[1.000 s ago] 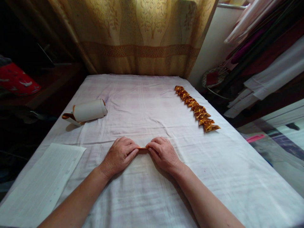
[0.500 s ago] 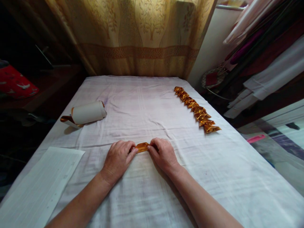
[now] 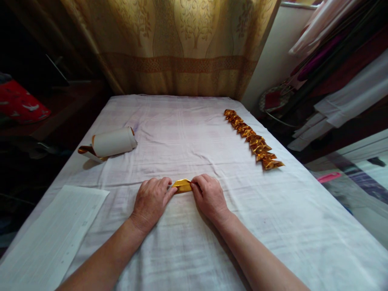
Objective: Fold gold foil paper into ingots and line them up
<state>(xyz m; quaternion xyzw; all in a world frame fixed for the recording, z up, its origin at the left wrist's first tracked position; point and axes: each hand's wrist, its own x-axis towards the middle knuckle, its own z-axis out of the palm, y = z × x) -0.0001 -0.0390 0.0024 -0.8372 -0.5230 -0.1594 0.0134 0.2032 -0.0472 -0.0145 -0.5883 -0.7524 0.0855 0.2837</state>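
A small piece of gold foil paper (image 3: 182, 185) lies on the white cloth (image 3: 194, 133) of the table, held between both hands. My left hand (image 3: 151, 198) pinches its left end with curled fingers. My right hand (image 3: 208, 195) grips its right end, fingers closed over it. Both hands rest on the cloth near the front middle. A row of several folded gold foil pieces (image 3: 253, 140) runs along the right side of the table, well beyond my right hand.
A white roll with a gold foil tail (image 3: 110, 142) lies at the left. A sheet of lined paper (image 3: 54, 234) sits at the front left corner. A patterned curtain (image 3: 182, 44) hangs behind; stacked fabrics (image 3: 333, 60) fill the right side.
The gold foil piece, first almost hidden as a thin edge between my fingers, now shows as a wider folded shape. Both hands stay close together in nearly the same place.
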